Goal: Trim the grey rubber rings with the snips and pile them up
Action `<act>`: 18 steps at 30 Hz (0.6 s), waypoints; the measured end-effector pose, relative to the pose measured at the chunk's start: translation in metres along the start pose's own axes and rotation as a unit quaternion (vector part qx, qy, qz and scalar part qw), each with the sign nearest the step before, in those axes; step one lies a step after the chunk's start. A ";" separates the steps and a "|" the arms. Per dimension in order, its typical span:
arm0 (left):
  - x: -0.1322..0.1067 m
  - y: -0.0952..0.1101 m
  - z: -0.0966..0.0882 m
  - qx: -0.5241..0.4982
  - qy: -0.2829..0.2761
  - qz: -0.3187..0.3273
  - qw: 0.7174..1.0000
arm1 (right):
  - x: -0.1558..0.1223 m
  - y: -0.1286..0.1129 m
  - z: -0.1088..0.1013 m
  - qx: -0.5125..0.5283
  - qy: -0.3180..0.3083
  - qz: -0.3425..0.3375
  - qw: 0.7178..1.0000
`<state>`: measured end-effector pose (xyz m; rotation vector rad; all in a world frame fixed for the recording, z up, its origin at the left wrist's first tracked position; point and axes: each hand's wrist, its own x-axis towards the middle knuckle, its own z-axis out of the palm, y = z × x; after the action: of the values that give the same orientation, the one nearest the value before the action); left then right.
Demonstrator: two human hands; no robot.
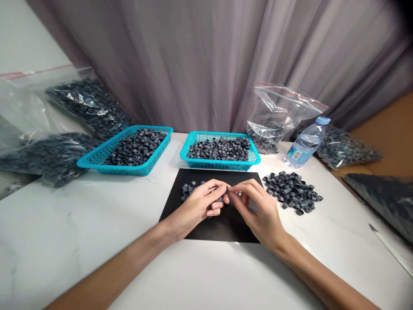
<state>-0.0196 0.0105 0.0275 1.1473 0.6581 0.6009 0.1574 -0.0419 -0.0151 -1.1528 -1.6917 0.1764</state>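
Note:
Over the black mat (222, 230) my two hands meet at the fingertips. My left hand (203, 200) is closed on a small dark grey ring-shaped part (227, 189), pinched between thumb and fingers, and more dark pieces show among its lower fingers. My right hand (258, 209) pinches the same small part from the other side with thumb and forefinger. Its exact shape is mostly covered by the fingers. Several loose grey parts (187, 189) lie on the mat just beyond my left hand.
Two blue baskets (148, 168) (222, 163) of grey parts stand behind the mat. A loose pile of grey rings (292, 191) lies at right, near a water bottle (305, 144). Filled plastic bags (90, 103) (267, 129) flank the table. A pointed blade-like tool (389, 247) lies far right.

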 end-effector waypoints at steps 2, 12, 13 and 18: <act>0.000 0.000 0.000 0.003 0.000 0.000 1.000 | -0.001 0.001 0.001 -0.014 -0.002 -0.013 1.000; 0.000 0.001 -0.001 -0.010 -0.009 -0.004 1.000 | 0.003 -0.011 -0.003 0.008 0.061 -0.026 0.998; 0.000 -0.001 0.000 -0.009 -0.008 -0.005 1.000 | 0.003 -0.014 -0.003 0.007 0.059 -0.034 0.998; -0.005 -0.010 0.009 -0.046 0.008 -0.018 0.999 | 0.001 -0.026 0.001 0.054 0.001 -0.047 0.997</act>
<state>-0.0155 -0.0012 0.0216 1.0446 0.6568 0.6042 0.1411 -0.0542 0.0012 -0.9916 -1.7090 0.2058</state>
